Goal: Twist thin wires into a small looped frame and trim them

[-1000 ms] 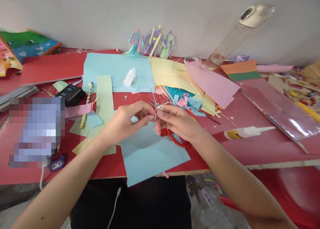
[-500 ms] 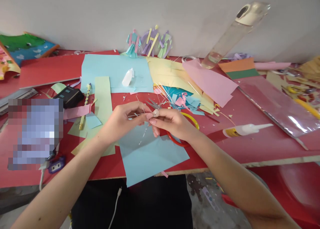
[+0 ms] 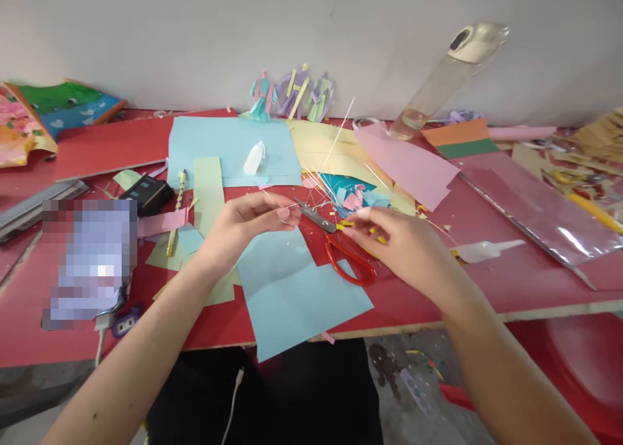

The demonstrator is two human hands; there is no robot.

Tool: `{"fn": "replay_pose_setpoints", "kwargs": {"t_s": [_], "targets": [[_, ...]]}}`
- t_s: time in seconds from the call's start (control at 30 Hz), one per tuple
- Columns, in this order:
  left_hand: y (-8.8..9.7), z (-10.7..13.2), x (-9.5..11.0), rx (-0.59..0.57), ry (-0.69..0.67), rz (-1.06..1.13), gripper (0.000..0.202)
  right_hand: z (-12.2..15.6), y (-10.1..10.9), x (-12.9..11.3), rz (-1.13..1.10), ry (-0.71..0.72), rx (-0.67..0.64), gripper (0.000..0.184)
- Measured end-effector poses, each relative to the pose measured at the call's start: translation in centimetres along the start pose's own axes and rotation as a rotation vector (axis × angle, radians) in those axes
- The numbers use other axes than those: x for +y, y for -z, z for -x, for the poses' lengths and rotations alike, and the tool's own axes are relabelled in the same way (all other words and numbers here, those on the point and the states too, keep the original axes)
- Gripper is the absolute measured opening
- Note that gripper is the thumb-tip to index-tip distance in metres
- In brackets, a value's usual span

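While a spotted pencil [image 3: 176, 213] lies at nine o'clock from the left hand [image 3: 257, 218] and a pale green paper strip [image 3: 208, 179] at ten, that hand is drawn together at the fingertips, thumb and forefinger pinching a thin pale strand [image 3: 292, 205]; whether anything more sits inside the curled fingers cannot be told. From there a notched light blue sheet [image 3: 306, 302] spreads toward five o'clock. At the left hand's three o'clock, between both hands, are the scissors [image 3: 318, 220], blades pointing to ten o'clock near the pinched fingertips. Over at the scissors' three o'clock, the right hand [image 3: 396, 240] has thumb and fingers bent closely about the yellow handle, with the red loop outside its grasp. A glue bottle [image 3: 489, 252] lies at three o'clock from that hand.

The step in hand looks like taking up the scissors while the other hand holds the strand. Next, fingers probably need seating in both loops, with the strand taut and the blades away from the left fingertips.
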State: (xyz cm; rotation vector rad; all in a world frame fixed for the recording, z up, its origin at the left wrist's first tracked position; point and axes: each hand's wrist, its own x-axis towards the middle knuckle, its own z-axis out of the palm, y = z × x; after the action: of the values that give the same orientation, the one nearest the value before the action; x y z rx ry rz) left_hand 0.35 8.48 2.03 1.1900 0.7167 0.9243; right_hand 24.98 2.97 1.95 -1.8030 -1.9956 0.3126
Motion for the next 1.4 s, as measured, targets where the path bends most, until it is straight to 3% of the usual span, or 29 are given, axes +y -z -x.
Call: {"fn": "replay_pose_setpoints", "kwargs": {"t_s": [0.17,0.33,0.5,0.77,0.87,1.0,1.2,1.4], "targets": [[0.1,-0.1,-0.2,-0.001,0.034,0.033,0.011,2.0,-0.5,1.5,0.217,0.096,-0.067,0.019],[0.3,-0.3,-0.3,0.080,0.046,-0.037,0.013,1.5,-0.9,1.1,0.272,0.140,-0.126,0.026],[0.4,-0.5,-0.4,0.130,0.043,-0.011,0.013,0.8,-0.9,0.9,0.187,0.070,-0.093,0.028],[0.4,-0.4,-0.3,0.182,-0.013,0.018,0.014,0.9,-0.5,1.1,-0.021,-0.048,-0.030,0.055],[0.2,-0.2,-0.1,0.226,-0.045,0.027,0.013,1.5,0.2,0.6,-0.045,-0.105,0.009,0.053],[0.1,0.0,-0.2,0.209,-0.087,0.001,0.011,2.8,1.4,0.2,-0.107,-0.170,-0.045,0.052],[-0.2,0.1,-0.1,0.139,-0.132,-0.147,0.009,4.4,2.3,-0.2,0.091,0.006,-0.129,0.048],[-0.2,0.2,0.0,0.173,-0.162,-0.158,0.010,5.0,2.0,-0.1,0.246,0.244,0.029,0.046]]}}
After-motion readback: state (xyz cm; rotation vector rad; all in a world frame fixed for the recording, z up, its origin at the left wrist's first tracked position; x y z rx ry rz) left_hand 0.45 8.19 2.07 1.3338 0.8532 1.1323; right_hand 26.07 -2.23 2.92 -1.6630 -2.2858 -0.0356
